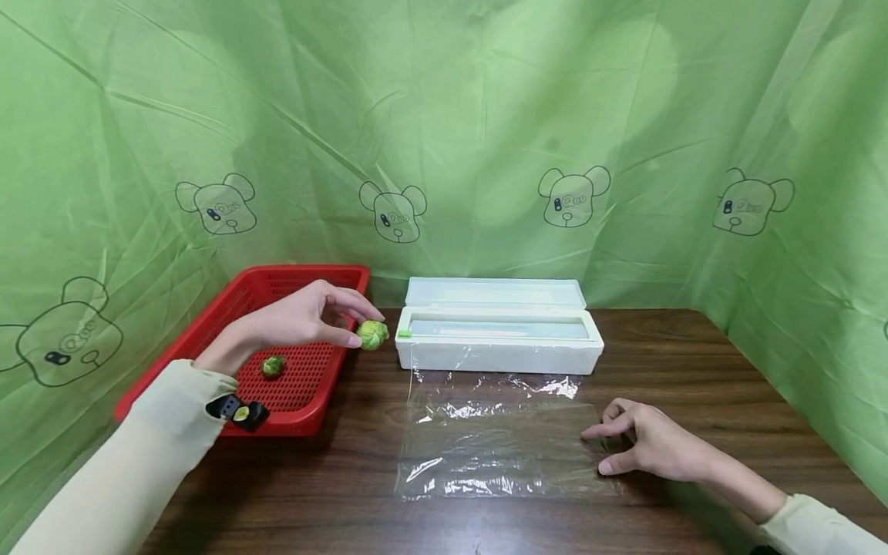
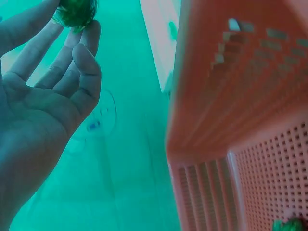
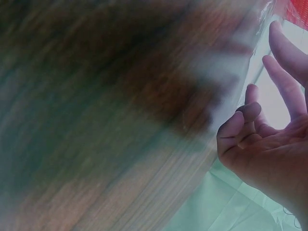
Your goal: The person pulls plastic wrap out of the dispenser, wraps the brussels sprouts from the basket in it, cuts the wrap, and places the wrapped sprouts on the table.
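Observation:
My left hand pinches a Brussels sprout between thumb and fingertips, held up beside the right rim of a red basket. In the left wrist view the same sprout sits at the fingertips, partly cut off by the top edge. A second sprout lies on the basket floor. A sheet of clear cling film stretches over the table from a white dispenser box. At the film's right edge is my right hand, its thumb and fingers apart and loosely bent, with nothing between them.
The dispenser's lid stands raised at the back, and a green slider sits at the box's left end. Green cloth with bear prints walls in the dark wooden table at the back and sides.

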`<state>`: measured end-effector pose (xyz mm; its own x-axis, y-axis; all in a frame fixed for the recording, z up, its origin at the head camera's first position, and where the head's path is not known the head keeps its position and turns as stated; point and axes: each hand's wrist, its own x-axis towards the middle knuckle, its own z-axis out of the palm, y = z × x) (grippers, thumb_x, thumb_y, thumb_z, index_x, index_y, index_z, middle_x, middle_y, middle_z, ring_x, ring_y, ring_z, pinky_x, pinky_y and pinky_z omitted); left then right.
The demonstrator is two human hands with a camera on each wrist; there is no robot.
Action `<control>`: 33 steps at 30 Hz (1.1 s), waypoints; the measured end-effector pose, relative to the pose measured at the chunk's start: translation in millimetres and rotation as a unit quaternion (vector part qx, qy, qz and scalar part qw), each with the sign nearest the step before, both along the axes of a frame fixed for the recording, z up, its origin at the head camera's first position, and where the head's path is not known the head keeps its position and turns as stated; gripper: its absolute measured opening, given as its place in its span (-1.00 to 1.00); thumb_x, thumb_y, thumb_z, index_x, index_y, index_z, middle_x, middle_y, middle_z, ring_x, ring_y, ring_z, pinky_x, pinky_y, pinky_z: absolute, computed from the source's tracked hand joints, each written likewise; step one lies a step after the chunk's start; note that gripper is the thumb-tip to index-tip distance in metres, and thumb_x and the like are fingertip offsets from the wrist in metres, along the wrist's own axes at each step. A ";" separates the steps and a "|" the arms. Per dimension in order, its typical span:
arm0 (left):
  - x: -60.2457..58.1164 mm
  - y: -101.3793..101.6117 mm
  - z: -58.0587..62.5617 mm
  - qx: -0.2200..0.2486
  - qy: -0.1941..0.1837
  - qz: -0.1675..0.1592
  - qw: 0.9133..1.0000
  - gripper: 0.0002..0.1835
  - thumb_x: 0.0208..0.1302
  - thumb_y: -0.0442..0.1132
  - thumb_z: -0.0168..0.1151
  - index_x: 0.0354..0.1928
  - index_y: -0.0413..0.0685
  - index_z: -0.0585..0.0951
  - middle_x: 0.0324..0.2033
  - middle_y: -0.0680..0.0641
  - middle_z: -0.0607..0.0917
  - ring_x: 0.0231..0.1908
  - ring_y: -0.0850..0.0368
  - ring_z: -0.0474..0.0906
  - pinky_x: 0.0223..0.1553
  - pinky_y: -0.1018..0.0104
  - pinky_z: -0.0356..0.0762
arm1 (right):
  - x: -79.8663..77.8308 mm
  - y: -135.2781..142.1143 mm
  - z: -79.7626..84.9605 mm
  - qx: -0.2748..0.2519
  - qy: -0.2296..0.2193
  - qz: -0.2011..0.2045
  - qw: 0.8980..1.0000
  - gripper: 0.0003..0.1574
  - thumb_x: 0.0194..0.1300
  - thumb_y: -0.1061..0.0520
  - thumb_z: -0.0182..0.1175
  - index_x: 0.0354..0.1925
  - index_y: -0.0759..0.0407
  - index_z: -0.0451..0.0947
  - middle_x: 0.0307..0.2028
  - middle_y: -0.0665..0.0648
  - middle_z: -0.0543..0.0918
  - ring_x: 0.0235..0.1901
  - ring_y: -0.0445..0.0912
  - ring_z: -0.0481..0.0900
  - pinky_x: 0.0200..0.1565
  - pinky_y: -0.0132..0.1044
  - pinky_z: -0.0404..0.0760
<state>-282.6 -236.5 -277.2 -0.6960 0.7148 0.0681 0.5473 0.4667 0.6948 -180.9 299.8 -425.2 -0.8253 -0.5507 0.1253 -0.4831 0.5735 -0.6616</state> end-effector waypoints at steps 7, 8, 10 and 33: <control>15.7 27.4 -8.1 0.007 0.006 -0.037 0.999 -0.58 0.27 -0.37 0.48 0.18 -0.04 0.74 0.05 0.04 0.73 -0.07 0.00 0.62 -0.10 0.16 0.66 | 0.2 -0.5 0.3 0.002 0.000 -0.003 1.000 -0.38 0.07 -0.07 0.63 0.04 0.22 0.80 -0.26 0.04 0.41 -0.32 -0.16 0.31 -0.30 -0.29 0.36; 17.7 31.1 -9.9 0.008 0.006 -0.042 0.999 -0.58 0.27 -0.38 0.48 0.17 -0.04 0.74 0.05 0.04 0.73 -0.08 0.00 0.62 -0.12 0.15 0.66 | 0.3 -0.7 0.4 0.004 0.002 -0.004 1.000 -0.38 0.07 -0.07 0.63 0.04 0.22 0.80 -0.26 0.04 0.41 -0.32 -0.16 0.32 -0.30 -0.29 0.36; 21.7 38.3 -13.6 0.010 0.006 -0.052 0.999 -0.59 0.26 -0.38 0.48 0.16 -0.03 0.75 0.03 0.05 0.72 -0.10 0.00 0.63 -0.15 0.14 0.65 | 0.7 -1.1 0.7 0.006 0.004 -0.005 1.000 -0.38 0.07 -0.08 0.63 0.04 0.21 0.80 -0.25 0.03 0.41 -0.31 -0.16 0.32 -0.29 -0.28 0.36; 43.8 101.1 -61.5 0.047 -0.033 -0.146 0.988 -0.51 0.17 -0.55 0.47 0.16 -0.09 0.75 0.07 0.02 0.69 -0.07 0.03 0.66 -0.12 0.14 0.74 | 3.8 -0.7 -0.1 0.004 -0.003 -0.008 1.000 -0.38 0.06 -0.06 0.64 0.04 0.22 0.80 -0.24 0.05 0.41 -0.34 -0.16 0.31 -0.34 -0.33 0.36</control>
